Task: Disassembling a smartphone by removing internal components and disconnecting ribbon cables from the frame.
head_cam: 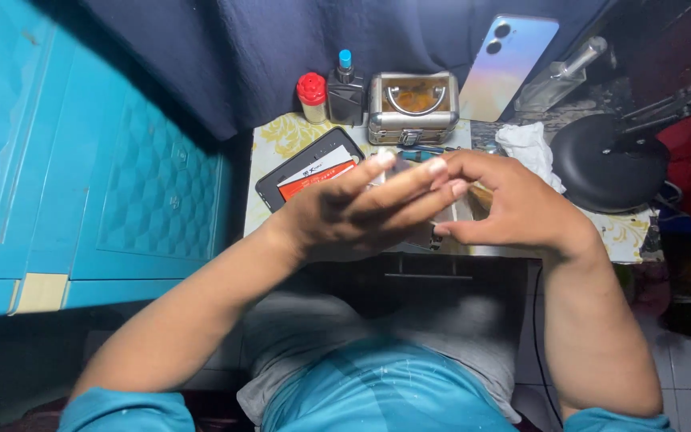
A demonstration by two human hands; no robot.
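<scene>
Whatever the left hand (353,212) and right hand (505,204) hold between them is almost wholly covered by the fingers, so only a pale sliver shows and its kind cannot be told. The hands also hide the middle of the small table (281,136), the near corner of the black tray (309,166) and most of the tools lying behind the fingertips. The black round base (609,160) carries a dark arm that runs out of view at the right edge.
</scene>
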